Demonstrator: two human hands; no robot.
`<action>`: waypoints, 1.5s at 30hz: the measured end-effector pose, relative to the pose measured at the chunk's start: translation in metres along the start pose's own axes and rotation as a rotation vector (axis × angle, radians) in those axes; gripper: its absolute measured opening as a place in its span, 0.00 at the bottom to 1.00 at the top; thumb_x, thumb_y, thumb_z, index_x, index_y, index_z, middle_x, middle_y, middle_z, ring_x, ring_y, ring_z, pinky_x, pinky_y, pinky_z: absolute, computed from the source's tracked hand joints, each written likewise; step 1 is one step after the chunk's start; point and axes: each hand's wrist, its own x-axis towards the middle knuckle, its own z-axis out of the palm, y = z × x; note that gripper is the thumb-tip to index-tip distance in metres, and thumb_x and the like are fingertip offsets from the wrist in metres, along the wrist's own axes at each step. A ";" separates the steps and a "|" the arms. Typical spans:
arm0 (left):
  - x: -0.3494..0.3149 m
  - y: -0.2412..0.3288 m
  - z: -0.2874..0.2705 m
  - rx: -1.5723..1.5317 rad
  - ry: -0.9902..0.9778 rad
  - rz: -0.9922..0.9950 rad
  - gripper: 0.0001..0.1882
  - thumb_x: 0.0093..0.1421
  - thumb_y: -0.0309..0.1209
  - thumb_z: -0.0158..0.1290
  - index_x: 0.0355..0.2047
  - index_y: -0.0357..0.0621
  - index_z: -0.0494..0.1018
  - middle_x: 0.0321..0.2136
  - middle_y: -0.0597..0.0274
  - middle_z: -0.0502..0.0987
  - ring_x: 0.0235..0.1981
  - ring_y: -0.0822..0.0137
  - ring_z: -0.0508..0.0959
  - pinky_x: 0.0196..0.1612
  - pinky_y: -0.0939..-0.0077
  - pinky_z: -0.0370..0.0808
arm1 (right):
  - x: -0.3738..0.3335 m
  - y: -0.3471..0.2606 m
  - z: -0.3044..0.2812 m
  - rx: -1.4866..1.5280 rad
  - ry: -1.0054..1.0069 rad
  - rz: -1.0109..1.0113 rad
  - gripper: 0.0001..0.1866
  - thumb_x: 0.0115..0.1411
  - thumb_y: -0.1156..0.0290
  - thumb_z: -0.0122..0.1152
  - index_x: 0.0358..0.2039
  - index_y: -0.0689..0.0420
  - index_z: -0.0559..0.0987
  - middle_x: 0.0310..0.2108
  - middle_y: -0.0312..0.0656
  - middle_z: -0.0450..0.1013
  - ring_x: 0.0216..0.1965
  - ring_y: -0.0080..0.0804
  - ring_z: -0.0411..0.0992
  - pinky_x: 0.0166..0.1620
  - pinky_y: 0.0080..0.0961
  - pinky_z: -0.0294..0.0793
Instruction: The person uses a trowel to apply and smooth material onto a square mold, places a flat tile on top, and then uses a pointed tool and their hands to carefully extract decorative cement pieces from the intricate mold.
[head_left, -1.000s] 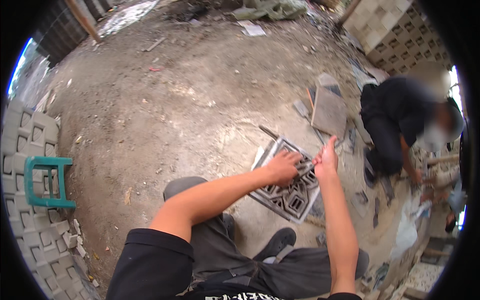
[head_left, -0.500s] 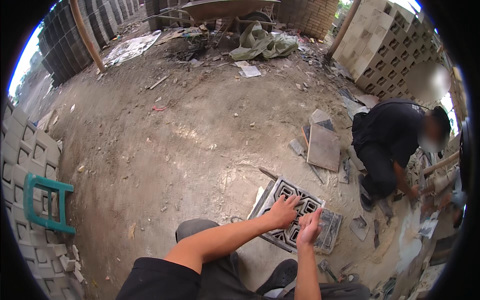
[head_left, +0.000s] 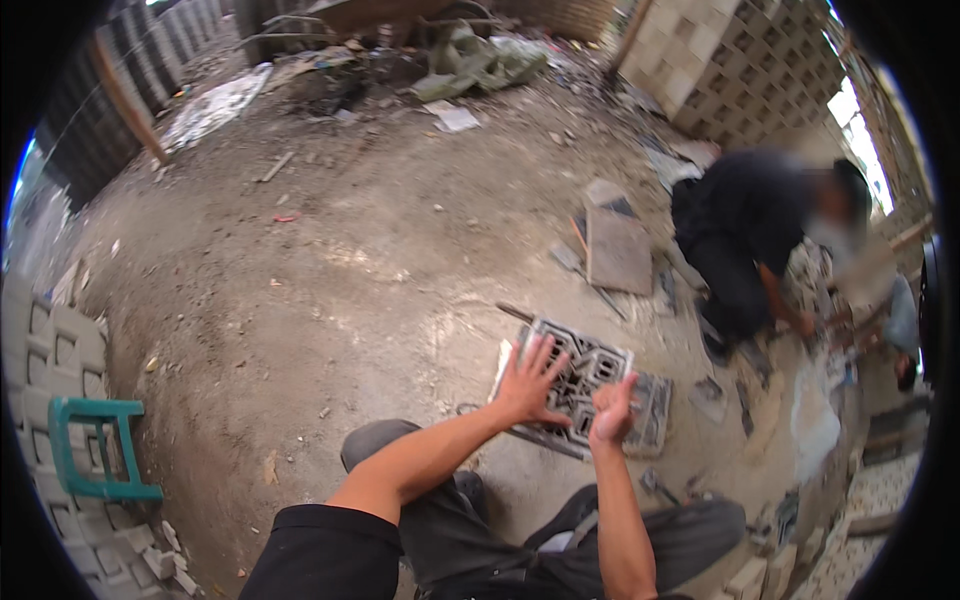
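Note:
A grey rectangular block mould (head_left: pixel 600 364) with a raised pattern of geometric openings lies on the ground before my knees. Over its left part is my left hand (head_left: pixel 532 384), fingers spread wide and holding nothing; whether the fingertips touch the pattern I cannot tell. At the mould's near right side, my right hand (head_left: pixel 613 412) is upright with its fingers curled in and one digit pointing up. What those curled fingers hold, if anything, is hidden. A flat grey plate (head_left: pixel 653 415) shows along the mould's right edge.
A teal plastic stool (head_left: pixel 98 447) stands at left beside patterned blocks (head_left: pixel 60 350). Beyond the mould lies a square board (head_left: pixel 618 250). A co-worker (head_left: pixel 745 240) crouches at right near scattered tools. Green sheeting (head_left: pixel 480 65) lies at the back.
My left hand has drawn back leftward over the mould and spread its fingers. My right hand stays near the mould's right side, fingers more curled. The whole view has shifted.

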 end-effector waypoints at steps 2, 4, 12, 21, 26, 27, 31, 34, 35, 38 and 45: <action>-0.001 -0.003 -0.006 0.026 0.006 -0.024 0.67 0.34 0.78 0.53 0.69 0.51 0.52 0.70 0.44 0.44 0.71 0.46 0.42 0.66 0.35 0.40 | -0.002 -0.003 0.006 0.059 -0.080 -0.017 0.33 0.70 0.51 0.48 0.10 0.48 0.51 0.10 0.26 0.49 0.14 0.18 0.45 0.21 0.24 0.44; 0.000 0.001 -0.013 -0.006 0.010 -0.003 0.67 0.34 0.78 0.54 0.69 0.51 0.52 0.70 0.44 0.44 0.71 0.47 0.42 0.66 0.34 0.42 | 0.001 -0.010 0.011 0.064 -0.024 -0.034 0.34 0.69 0.51 0.48 0.09 0.48 0.51 0.10 0.26 0.48 0.14 0.18 0.44 0.20 0.24 0.41; 0.005 0.009 -0.019 -0.066 0.032 -0.002 0.67 0.31 0.76 0.57 0.68 0.52 0.54 0.69 0.43 0.46 0.71 0.46 0.44 0.64 0.31 0.47 | -0.002 -0.017 0.016 0.063 0.091 -0.035 0.33 0.69 0.56 0.51 0.09 0.48 0.52 0.10 0.25 0.49 0.13 0.15 0.45 0.19 0.23 0.41; 0.004 0.004 -0.015 -0.072 -0.003 -0.036 0.67 0.30 0.75 0.59 0.68 0.54 0.55 0.70 0.43 0.45 0.71 0.46 0.44 0.60 0.23 0.47 | -0.001 -0.017 0.029 0.084 0.260 0.000 0.27 0.66 0.59 0.54 0.13 0.51 0.58 0.13 0.28 0.54 0.15 0.16 0.49 0.20 0.23 0.45; 0.011 0.007 -0.015 -0.030 0.087 -0.023 0.67 0.28 0.76 0.59 0.67 0.55 0.57 0.69 0.45 0.48 0.70 0.48 0.47 0.58 0.22 0.49 | 0.013 -0.010 0.013 -0.008 0.173 -0.045 0.25 0.67 0.59 0.51 0.13 0.52 0.61 0.13 0.30 0.58 0.15 0.17 0.54 0.20 0.23 0.49; 0.009 0.008 -0.015 -0.036 0.074 -0.030 0.67 0.28 0.76 0.59 0.67 0.55 0.57 0.69 0.45 0.48 0.70 0.48 0.47 0.58 0.22 0.49 | -0.001 -0.004 0.014 -0.191 0.120 -0.136 0.25 0.67 0.59 0.51 0.12 0.53 0.63 0.13 0.31 0.61 0.15 0.18 0.56 0.19 0.23 0.51; 0.002 0.007 -0.012 -0.027 0.024 -0.060 0.68 0.28 0.76 0.59 0.68 0.57 0.55 0.70 0.47 0.45 0.71 0.48 0.44 0.59 0.23 0.47 | 0.016 -0.010 0.017 -0.026 0.291 -0.016 0.26 0.66 0.58 0.50 0.12 0.54 0.64 0.11 0.31 0.61 0.14 0.21 0.59 0.20 0.24 0.55; 0.006 0.006 -0.014 -0.027 0.107 -0.029 0.66 0.28 0.77 0.58 0.66 0.56 0.59 0.69 0.47 0.49 0.71 0.49 0.47 0.58 0.21 0.48 | 0.018 -0.016 0.009 -0.088 0.285 -0.049 0.26 0.66 0.56 0.51 0.12 0.52 0.62 0.10 0.30 0.60 0.13 0.21 0.58 0.18 0.24 0.54; 0.003 0.008 -0.014 -0.032 0.100 -0.040 0.66 0.28 0.77 0.58 0.66 0.56 0.59 0.69 0.47 0.49 0.71 0.49 0.47 0.58 0.21 0.48 | 0.013 -0.014 0.010 -0.095 0.282 -0.038 0.26 0.66 0.56 0.51 0.12 0.52 0.62 0.10 0.30 0.60 0.13 0.21 0.58 0.18 0.24 0.54; 0.005 0.009 -0.016 -0.037 0.069 -0.042 0.67 0.28 0.77 0.56 0.67 0.56 0.58 0.69 0.47 0.48 0.71 0.50 0.46 0.59 0.21 0.47 | 0.018 -0.021 0.022 -0.177 0.314 -0.026 0.27 0.65 0.58 0.52 0.10 0.51 0.61 0.10 0.30 0.58 0.12 0.18 0.57 0.18 0.22 0.53; 0.003 0.009 -0.015 0.025 0.010 -0.058 0.68 0.29 0.79 0.55 0.69 0.56 0.53 0.70 0.47 0.45 0.71 0.49 0.43 0.61 0.22 0.41 | 0.027 -0.017 0.020 0.051 -0.015 -0.007 0.26 0.66 0.62 0.52 0.12 0.50 0.59 0.10 0.27 0.55 0.12 0.16 0.52 0.18 0.22 0.49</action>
